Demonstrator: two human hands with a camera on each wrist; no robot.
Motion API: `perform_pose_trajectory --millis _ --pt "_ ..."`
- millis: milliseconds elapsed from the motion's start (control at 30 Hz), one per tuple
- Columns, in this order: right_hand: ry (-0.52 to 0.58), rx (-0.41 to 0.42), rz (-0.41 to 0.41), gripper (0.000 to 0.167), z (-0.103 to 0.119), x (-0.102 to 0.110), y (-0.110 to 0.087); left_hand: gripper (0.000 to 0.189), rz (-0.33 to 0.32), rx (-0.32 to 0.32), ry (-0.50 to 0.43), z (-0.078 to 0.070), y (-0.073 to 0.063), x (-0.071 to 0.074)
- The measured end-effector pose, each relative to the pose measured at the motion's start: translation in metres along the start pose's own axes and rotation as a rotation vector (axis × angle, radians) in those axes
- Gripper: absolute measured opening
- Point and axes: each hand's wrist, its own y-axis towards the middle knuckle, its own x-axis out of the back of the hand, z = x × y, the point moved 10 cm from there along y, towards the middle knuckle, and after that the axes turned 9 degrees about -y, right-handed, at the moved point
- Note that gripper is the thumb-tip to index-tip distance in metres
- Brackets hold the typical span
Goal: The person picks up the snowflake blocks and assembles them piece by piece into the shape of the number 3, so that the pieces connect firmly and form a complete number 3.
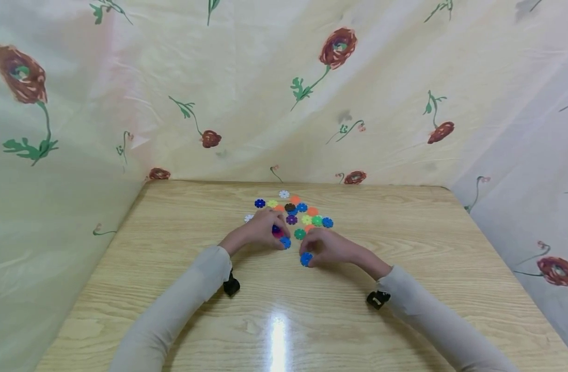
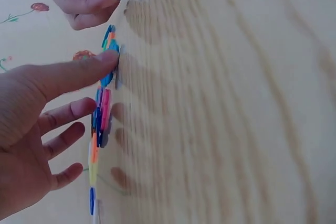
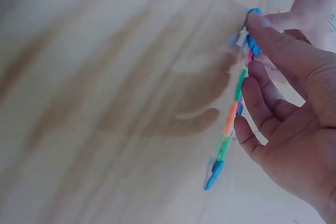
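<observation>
My right hand (image 1: 329,245) pinches a blue flower-shaped plastic disc (image 1: 305,259) by its edge, tilted up close over the table. To its left, my left hand (image 1: 264,227) has thumb and index finger at the edges of another blue disc (image 1: 285,242), low at the tabletop. In the left wrist view that thumb (image 2: 100,67) presses on the disc, and the other visible fingers are spread apart. Under the left hand, a pink disc (image 1: 278,232) and a dark blue one are partly hidden. A green disc (image 1: 300,234) lies just beyond the right hand.
Several notched discs lie loosely scattered beyond the hands, among them a purple one (image 1: 291,219), a brown one (image 1: 290,207) and a white one (image 1: 284,194). The wooden table (image 1: 200,325) ends at a flowered cloth (image 1: 247,103) behind and at both sides.
</observation>
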Motion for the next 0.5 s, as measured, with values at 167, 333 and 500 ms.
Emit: perform_pose_trajectory --millis 167,333,500 --pt "0.044 -0.069 -0.002 0.016 -0.007 0.006 0.000 0.019 -0.056 0.002 -0.066 0.002 0.001 0.007" --pt "0.077 -0.085 -0.019 0.010 -0.010 0.011 0.003 0.016 -0.071 0.025 -0.176 0.003 0.001 0.009" --pt "0.062 -0.118 -0.066 0.012 -0.018 0.018 0.005 0.011 -0.101 0.055 -0.245 0.006 -0.001 0.012"
